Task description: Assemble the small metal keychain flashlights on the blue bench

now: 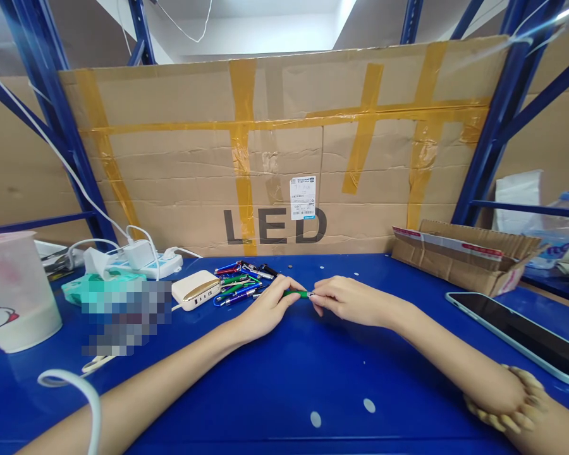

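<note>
Held level between both hands, just over the blue surface (265, 395): a slim green pen (298, 294), its silver tip (311, 294) pointing right. Wrapped around the green barrel, the left hand (265, 309), fingers curled closed. Pinching the silver tip, the right hand (355, 302), thumb and fingertips (323, 300) pressed together on it. A steady hold from both sides, the two hands nearly touching, with only a short stretch of barrel showing between them. Any twisting or pulling impossible to tell from this view.

Just beyond the left hand, a loose pile of similar pens (241, 281) in blue, green and purple, with small silver discs (289, 266) lying nearby. Further left, a white power bank (195, 289), a power strip (146, 265) with white chargers (140, 254), a blurred teal tissue box (99, 291) and a plastic cup (14, 291). To the right, a smartphone (516, 335) lying dark-screened and an opened cardboard box (464, 259). Behind everything, a yellow-taped cardboard sheet (275, 158) printed "LED", set within a blue steel shelf frame (502, 126).
</note>
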The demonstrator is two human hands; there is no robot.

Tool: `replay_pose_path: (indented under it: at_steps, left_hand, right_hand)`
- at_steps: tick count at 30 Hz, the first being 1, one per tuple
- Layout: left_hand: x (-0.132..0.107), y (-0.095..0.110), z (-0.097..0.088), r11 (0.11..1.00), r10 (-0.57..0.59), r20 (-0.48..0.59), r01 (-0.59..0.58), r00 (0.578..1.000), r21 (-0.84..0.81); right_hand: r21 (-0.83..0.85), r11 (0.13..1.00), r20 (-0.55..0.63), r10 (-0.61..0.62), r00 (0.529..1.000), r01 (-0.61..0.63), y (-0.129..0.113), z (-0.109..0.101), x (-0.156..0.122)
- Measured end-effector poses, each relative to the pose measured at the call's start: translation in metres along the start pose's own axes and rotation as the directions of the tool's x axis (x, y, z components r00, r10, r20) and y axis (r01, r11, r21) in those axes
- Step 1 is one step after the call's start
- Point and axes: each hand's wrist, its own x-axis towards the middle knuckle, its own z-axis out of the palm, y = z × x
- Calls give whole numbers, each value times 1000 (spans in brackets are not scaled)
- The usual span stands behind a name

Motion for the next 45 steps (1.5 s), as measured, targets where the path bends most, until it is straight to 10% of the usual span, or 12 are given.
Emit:
replay_pose_path:
  at_steps: [11,21,28,32,36,41,45]
  left_hand:
    - [-4,2,-3,962,194,-5,-190,981,194]
    - [-5,13,-3,948,286,-145,-257,947,188]
    - [-5,11,1,968,196,-83,-179,977,177]
    - [-3,10,2,963,179,-113,-150,977,223]
    - [-1,7,4,989,21,-213,12,977,150]
    - [3,3,3,992,-113,-261,96,959,-77]
    - [4,2,3,985,-125,-249,90,960,-146]
  right_hand:
    - [387,922,156,-50,986,-15,5,3,-2]
    - [929,364,151,-209,966,-66,5,9,1]
    - [955,252,207,-195,959,-155,14,11,5]
    - [933,327,220,-179,959,-154,11,15,6]
    - [797,599,24,106,994,-83,9,19,10]
    - [503,862,-475,210,854,68,14,20,12]
    - [413,892,-568,95,818,182,11,23,12]
